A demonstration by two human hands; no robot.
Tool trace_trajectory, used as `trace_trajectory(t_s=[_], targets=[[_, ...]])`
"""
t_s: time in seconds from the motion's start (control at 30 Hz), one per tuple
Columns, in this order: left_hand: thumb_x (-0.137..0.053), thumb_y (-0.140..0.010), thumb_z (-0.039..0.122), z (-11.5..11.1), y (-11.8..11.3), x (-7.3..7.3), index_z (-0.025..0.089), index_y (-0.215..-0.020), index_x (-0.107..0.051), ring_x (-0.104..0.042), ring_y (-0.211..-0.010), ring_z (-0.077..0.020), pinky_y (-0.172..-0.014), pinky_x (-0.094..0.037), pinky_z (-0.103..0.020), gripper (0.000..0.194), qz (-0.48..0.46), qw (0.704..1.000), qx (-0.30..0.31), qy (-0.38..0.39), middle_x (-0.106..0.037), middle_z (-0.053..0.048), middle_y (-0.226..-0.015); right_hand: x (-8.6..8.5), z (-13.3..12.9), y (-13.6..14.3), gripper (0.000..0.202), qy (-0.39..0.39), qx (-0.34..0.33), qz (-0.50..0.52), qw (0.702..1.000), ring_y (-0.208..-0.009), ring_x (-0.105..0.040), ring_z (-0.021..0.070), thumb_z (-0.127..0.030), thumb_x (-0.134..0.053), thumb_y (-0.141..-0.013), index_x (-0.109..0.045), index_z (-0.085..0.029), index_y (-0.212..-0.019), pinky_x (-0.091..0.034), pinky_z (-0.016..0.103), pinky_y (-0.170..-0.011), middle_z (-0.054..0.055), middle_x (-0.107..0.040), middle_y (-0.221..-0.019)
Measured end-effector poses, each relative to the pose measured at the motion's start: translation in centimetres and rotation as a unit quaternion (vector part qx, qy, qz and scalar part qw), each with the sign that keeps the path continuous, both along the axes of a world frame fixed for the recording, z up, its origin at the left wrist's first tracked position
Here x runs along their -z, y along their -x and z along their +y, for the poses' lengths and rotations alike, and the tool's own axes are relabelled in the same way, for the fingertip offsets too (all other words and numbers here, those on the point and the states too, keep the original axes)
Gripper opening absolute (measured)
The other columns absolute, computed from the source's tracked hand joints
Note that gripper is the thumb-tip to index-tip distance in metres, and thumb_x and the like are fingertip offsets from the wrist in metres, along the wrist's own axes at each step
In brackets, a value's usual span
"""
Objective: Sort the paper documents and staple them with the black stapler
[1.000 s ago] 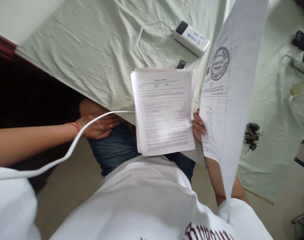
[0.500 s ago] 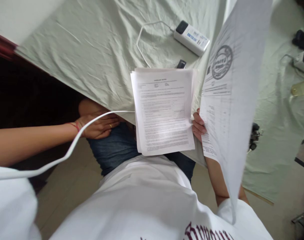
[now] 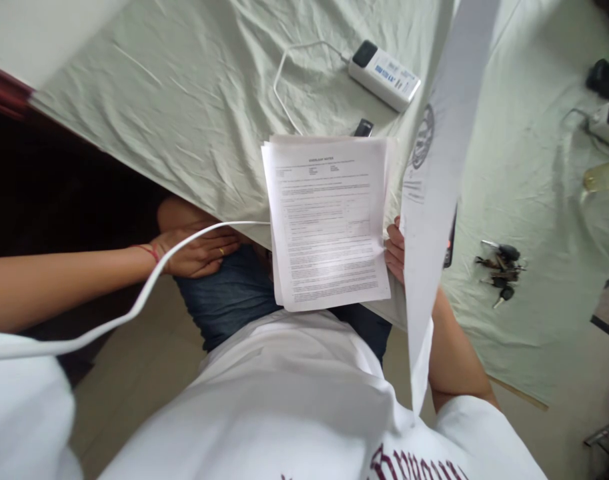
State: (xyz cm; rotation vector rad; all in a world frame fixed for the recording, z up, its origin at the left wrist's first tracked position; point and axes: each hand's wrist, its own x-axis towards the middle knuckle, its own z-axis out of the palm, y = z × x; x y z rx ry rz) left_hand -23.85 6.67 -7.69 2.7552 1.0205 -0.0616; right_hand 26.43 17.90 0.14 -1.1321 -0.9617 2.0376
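Observation:
A stack of printed sheets (image 3: pixel 329 227) lies at the table's near edge and overhangs it above my lap. To its right, a large sheet of paper (image 3: pixel 437 147) stands raised and nearly edge-on, with a round stamp-like print on its left-facing side. My right hand (image 3: pixel 394 250) has curled fingers at that sheet's left edge, gripping it low down; the thumb and most of the palm are hidden behind the paper. My left hand (image 3: pixel 199 252) rests flat on my knee with its fingers stretched out and holds nothing.
A white power bank (image 3: pixel 384 75) with a white cable (image 3: pixel 279 73) lies on the pale green tablecloth (image 3: pixel 194 120). A small black object (image 3: pixel 364 128) sits behind the stack. Keys (image 3: pixel 501 270) and a dark device (image 3: pixel 450 240) are at the right. Another white cable (image 3: pixel 149 283) crosses over my left wrist.
The raised sheet has swung left and turned more edge-on, uncovering the keys and part of the dark device. My left hand and the stack have stayed put.

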Motion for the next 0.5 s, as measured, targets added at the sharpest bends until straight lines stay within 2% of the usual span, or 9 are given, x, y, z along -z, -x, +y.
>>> trace_trajectory(t_s=[0.17, 0.3, 0.5], targets=[[-0.059, -0.098, 0.026, 0.0, 0.1, 0.2, 0.010, -0.133, -0.072, -0.059, -0.138, -0.0280, -0.129, -0.036, -0.046, 0.041, -0.002, 1.000, 0.003, 0.000, -0.073, -0.012, -0.136, -1.2, -0.4, 0.7, 0.029, -0.031, 0.048, 0.002, 0.998, -0.050, -0.044, 0.0132, -0.051, -0.078, -0.084, -0.057, -0.031, -0.089, -0.034, 0.030, -0.038, -0.003, -0.049, -0.067], [-0.059, -0.097, 0.028, 0.0, 0.2, 0.5, 0.010, -0.135, -0.071, -0.058, -0.139, -0.0293, -0.131, -0.033, -0.047, 0.043, -0.007, 1.000, 0.008, -0.002, -0.073, -0.012, -0.137, -1.3, -0.3, 0.9, 0.031, -0.028, 0.055, -0.014, 0.998, -0.050, -0.046, 0.0130, -0.055, -0.077, -0.084, -0.059, -0.030, -0.089, -0.037, 0.029, -0.039, -0.003, -0.050, -0.067], [-0.056, -0.099, 0.030, 0.0, 0.1, 0.4, 0.010, -0.136, -0.071, -0.059, -0.137, -0.0302, -0.129, -0.034, -0.047, 0.044, -0.009, 1.000, 0.012, -0.009, -0.072, -0.011, -0.139, -1.4, -0.2, 0.8, 0.031, -0.020, 0.052, 0.025, 0.998, -0.050, -0.047, 0.0123, -0.050, -0.081, -0.080, -0.060, -0.029, -0.088, -0.040, 0.028, -0.041, -0.004, -0.051, -0.066]])
